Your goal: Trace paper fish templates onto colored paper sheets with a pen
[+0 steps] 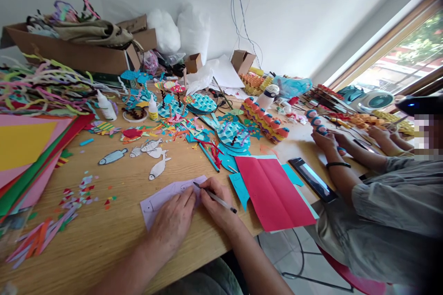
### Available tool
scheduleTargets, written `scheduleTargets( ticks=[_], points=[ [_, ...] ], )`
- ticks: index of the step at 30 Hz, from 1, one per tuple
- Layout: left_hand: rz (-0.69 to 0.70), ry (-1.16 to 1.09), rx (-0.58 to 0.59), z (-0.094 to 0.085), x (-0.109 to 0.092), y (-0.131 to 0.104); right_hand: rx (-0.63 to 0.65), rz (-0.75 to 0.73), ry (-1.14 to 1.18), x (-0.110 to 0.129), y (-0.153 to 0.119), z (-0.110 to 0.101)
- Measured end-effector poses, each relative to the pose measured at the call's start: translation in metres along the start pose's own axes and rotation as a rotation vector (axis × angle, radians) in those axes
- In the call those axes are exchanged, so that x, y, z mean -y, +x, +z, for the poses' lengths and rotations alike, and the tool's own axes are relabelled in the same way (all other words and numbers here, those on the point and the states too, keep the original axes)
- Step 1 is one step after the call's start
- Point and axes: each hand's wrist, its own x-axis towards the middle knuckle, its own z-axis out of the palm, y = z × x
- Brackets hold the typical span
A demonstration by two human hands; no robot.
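Note:
A purple paper (152, 203) with fish outlines drawn on it lies on the wooden table near its front edge. My left hand (175, 219) lies flat on the paper, fingers stretched out and holding nothing. In my right hand (218, 200) is a pen (224, 204), pinched between the fingers, its tip at the paper's upper right. Several cut-out paper fish (159, 167) rest above the purple sheet. Right of my right hand, a folded red sheet (277, 193) overlaps blue paper (239, 189).
Coloured sheets (27, 147) and paper scraps (78, 196) are at the left. Glue bottles (106, 107), pipe cleaners and paper crafts (233, 136) fill the back. At the right, a person (387, 193) sits beside a phone (313, 179), hands holding a painted craft piece.

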Motion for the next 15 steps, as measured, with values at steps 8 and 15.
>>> scheduleTargets(
  ticks=[8, 15],
  points=[
    [-0.012, 0.012, -0.049, 0.0065, 0.0003, -0.0019, 0.049, -0.006, 0.014, 0.0052, 0.0, -0.0013],
    [-0.003, 0.027, -0.043, 0.0067, 0.0018, -0.0018, 0.049, 0.003, 0.023, 0.0045, 0.0009, -0.0007]
  ],
)
